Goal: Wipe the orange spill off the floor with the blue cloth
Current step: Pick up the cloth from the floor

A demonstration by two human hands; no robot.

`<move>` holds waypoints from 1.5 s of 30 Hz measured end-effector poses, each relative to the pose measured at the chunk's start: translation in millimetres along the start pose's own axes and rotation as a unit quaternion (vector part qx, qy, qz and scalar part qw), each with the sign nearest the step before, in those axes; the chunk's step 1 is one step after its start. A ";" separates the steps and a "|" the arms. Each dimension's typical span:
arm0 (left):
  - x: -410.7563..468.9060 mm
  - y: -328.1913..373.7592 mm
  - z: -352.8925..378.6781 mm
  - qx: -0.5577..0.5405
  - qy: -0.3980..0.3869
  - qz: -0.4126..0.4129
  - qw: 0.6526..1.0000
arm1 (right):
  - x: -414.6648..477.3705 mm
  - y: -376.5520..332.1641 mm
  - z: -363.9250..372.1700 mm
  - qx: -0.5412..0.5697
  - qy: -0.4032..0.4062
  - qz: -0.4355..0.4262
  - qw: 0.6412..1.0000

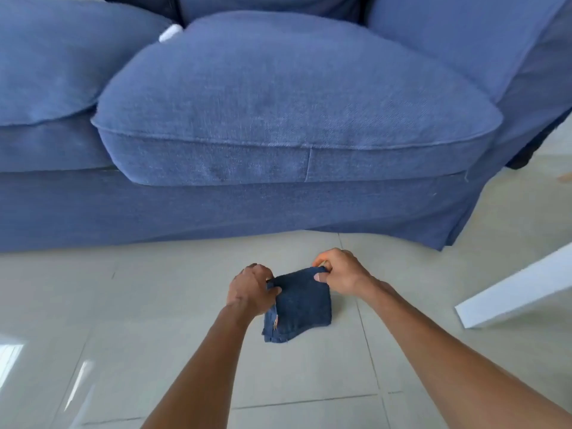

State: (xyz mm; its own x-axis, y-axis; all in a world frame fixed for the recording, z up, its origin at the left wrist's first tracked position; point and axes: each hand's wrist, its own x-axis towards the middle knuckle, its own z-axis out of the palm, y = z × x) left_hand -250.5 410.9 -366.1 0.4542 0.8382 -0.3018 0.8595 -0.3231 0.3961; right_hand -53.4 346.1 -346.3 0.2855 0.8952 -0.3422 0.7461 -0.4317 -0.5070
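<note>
A folded dark blue cloth [300, 305] hangs just above the pale tiled floor [154, 320] in front of the sofa. My left hand [250, 287] pinches its upper left corner. My right hand [339, 272] pinches its upper right corner, thumb on the front face. The cloth's lower edge droops toward the tiles; I cannot tell whether it touches them. A small orange mark [565, 177] shows on the floor at the far right edge, beside the sofa's end. No orange spill shows under or near the cloth.
A blue fabric sofa [278, 119] fills the upper view, its skirt reaching the floor just beyond my hands. A white slanted furniture part [520, 292] stands on the right. A small white object [170, 32] sits between the seat cushions.
</note>
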 end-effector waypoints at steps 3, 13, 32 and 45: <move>-29.9 32.9 -55.2 -0.001 0.021 0.064 0.998 | -44.3 -14.3 -53.2 -0.006 0.006 -0.030 1.000; -138.9 210.5 -205.7 0.049 0.125 0.231 0.964 | -243.1 -39.4 -243.3 -0.003 0.204 -0.047 0.978; -335.5 497.5 -122.5 0.139 -0.073 0.549 0.821 | -613.6 107.2 -264.9 0.183 0.347 0.219 0.893; -371.5 581.8 -35.7 0.114 -0.074 0.624 0.770 | -684.5 174.5 -255.3 0.256 0.414 0.278 0.828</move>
State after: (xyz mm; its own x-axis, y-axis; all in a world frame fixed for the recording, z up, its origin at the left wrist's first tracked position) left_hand 72.4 -72.9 7.4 0.9665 -0.2409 0.0890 -0.2567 -0.9186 0.3004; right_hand 34.9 -313.9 1.4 0.9719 0.2199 -0.0835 0.0685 -0.6042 -0.7939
